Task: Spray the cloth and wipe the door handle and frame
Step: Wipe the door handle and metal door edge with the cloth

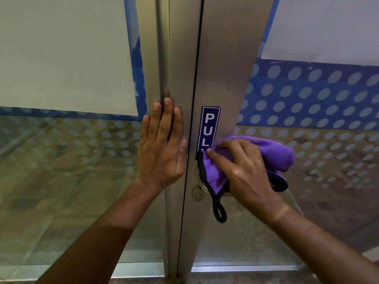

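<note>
A purple cloth (274, 152) with a black trim and hanging loop is pressed against the brushed metal door frame (223, 68), just below a blue PULL sticker (209, 124). My right hand (246, 171) is closed over the cloth and covers most of the door handle; only a sliver of its metal base (203, 186) shows beside a keyhole (197, 194). My left hand (162, 148) lies flat, fingers spread, on the left metal frame post (178, 58), holding nothing. No spray bottle is in view.
Glass panels (71, 171) with frosted dots and blue film stand on both sides of the frame. White sheets (61, 52) cover the upper glass. A dark vertical gap (196, 78) separates the two metal posts. The floor sill runs along the bottom.
</note>
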